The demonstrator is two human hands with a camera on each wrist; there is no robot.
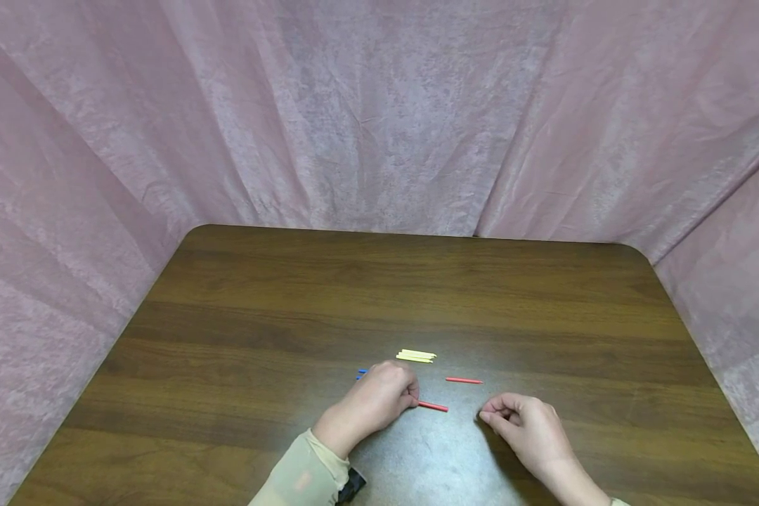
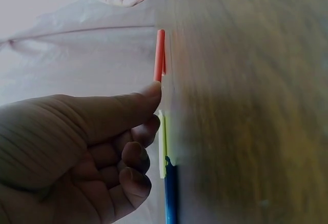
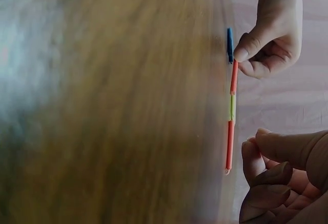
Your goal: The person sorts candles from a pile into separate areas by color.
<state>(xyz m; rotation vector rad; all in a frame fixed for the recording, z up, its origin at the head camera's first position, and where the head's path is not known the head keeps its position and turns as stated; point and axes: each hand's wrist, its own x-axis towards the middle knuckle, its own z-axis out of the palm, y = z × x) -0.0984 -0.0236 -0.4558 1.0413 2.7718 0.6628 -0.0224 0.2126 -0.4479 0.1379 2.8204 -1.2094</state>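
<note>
My left hand (image 1: 374, 397) pinches one end of a thin red stick (image 1: 433, 406) between thumb and forefinger. In the left wrist view that red stick (image 2: 159, 55) points away from the thumb tip, its far end free. Several blue sticks (image 1: 362, 371) lie mostly hidden behind this hand. Off to the right, my right hand (image 1: 531, 429) hovers over the table with thumb and forefinger tips together and the other fingers curled; nothing shows between them. A second red stick (image 1: 464, 380), tapered at one end, lies between and beyond the two hands.
Several yellow sticks (image 1: 415, 356) lie side by side in a small bunch beyond the left hand. All of it is on a brown wood-grain table (image 1: 259, 295) with rounded far corners. Pink curtains (image 1: 379, 126) hang around its back and sides.
</note>
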